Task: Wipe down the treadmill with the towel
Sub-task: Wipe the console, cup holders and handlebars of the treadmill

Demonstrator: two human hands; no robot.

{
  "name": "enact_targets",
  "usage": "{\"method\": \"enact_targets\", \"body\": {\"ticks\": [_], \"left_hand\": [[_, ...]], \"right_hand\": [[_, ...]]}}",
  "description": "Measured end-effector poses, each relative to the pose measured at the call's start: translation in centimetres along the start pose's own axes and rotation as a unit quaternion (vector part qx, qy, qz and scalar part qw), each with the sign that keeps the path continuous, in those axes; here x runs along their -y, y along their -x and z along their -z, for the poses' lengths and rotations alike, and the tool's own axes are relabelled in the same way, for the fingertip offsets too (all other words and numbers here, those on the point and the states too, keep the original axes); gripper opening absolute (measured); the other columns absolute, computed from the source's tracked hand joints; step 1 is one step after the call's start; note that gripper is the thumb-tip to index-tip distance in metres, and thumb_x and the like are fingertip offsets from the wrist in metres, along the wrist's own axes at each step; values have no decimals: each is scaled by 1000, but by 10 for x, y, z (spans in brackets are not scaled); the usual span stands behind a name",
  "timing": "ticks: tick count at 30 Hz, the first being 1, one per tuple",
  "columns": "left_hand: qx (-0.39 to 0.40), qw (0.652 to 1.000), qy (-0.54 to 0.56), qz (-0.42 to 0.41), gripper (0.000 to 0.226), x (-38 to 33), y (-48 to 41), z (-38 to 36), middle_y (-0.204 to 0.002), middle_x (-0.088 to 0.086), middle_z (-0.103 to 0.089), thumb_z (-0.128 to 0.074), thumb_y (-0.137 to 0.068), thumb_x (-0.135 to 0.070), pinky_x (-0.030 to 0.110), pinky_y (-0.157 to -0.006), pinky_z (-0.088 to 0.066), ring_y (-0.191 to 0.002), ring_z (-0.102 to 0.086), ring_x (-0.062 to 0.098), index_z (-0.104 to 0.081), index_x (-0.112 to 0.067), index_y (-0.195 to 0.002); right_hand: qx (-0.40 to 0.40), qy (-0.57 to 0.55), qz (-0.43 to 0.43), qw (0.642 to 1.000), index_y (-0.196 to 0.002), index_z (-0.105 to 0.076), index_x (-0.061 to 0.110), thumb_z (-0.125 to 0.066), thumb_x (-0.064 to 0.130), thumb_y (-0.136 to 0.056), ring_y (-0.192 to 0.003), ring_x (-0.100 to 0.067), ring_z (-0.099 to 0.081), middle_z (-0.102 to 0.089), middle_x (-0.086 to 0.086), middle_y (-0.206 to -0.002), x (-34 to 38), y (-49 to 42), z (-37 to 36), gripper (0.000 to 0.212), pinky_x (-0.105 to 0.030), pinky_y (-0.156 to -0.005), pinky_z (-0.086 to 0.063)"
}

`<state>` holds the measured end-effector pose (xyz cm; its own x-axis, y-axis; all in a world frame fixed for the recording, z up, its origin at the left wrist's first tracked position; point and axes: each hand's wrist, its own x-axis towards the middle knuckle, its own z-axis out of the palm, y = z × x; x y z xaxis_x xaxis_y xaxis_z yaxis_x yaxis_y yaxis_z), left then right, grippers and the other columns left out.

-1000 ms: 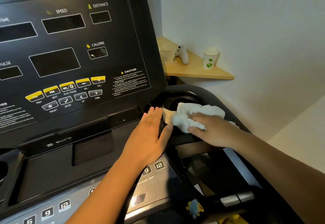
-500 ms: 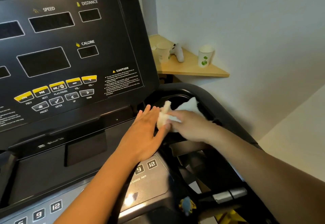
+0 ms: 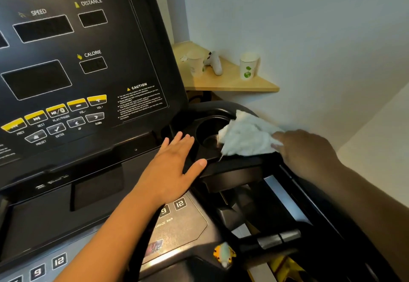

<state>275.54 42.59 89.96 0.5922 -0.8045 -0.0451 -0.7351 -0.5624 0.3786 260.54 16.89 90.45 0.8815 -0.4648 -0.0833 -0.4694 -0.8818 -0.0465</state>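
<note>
The black treadmill console (image 3: 73, 64) fills the left of the head view, with dark displays and yellow buttons. At its right end is a round cup holder (image 3: 210, 131). A crumpled white towel (image 3: 245, 136) lies over the right rim of that cup holder. My right hand (image 3: 305, 148) presses on the towel's right edge with its fingers pinching it. My left hand (image 3: 172, 168) rests flat, fingers spread, on the console ledge just left of the cup holder, holding nothing.
A wooden corner shelf (image 3: 232, 82) behind the treadmill carries two paper cups (image 3: 249, 65) and a white game controller (image 3: 214, 62). White walls close in on the right. A black handrail (image 3: 272, 239) with a silver grip runs below my right arm.
My right hand has dragged the towel to the right, from beside my left thumb out over the cup holder's right rim. My left hand has stayed on the ledge.
</note>
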Motion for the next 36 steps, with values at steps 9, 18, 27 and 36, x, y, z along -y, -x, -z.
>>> {"method": "enact_targets", "body": {"ticks": [9,18,27,36], "left_hand": [[170,951,-256,-38,94,-12,-25,-11,-165,1,3,-6,-84,-81,52,-118,17,-151,11,18,-5,-22,-158],[48,995,-72,-55,75,-14,-31,-12,-161,-6,-26,-40,-93,-66,26,-118,1,-149,-15,8,-21,-30,-156],[-2,998,-62,32,73,-17,-30,-14,-164,-3,-15,-29,-96,-65,45,-121,12,-152,3,15,-19,-24,-156],[-145,988,46,11,51,-18,-18,-13,-137,-1,-55,-22,-98,-51,44,-123,-11,-138,-38,14,-50,-24,-132]], "right_hand": [[-30,-172,49,983,-139,-42,20,-45,41,-98,-111,-18,-55,-56,-1,-131,25,-11,-23,46,-28,-87,-40],[42,-128,44,990,-149,-29,28,-34,43,-102,-143,-23,-25,-22,-1,-159,41,-32,-16,50,-35,-113,-22],[75,-127,47,988,-149,-30,29,-23,44,-103,-137,-29,-35,-36,-4,-151,74,-31,-16,49,-44,-115,-20],[48,-188,148,970,-102,-57,11,-40,24,-99,-75,-15,-49,-61,-6,-91,143,-7,-17,21,-28,-68,-34]]}}
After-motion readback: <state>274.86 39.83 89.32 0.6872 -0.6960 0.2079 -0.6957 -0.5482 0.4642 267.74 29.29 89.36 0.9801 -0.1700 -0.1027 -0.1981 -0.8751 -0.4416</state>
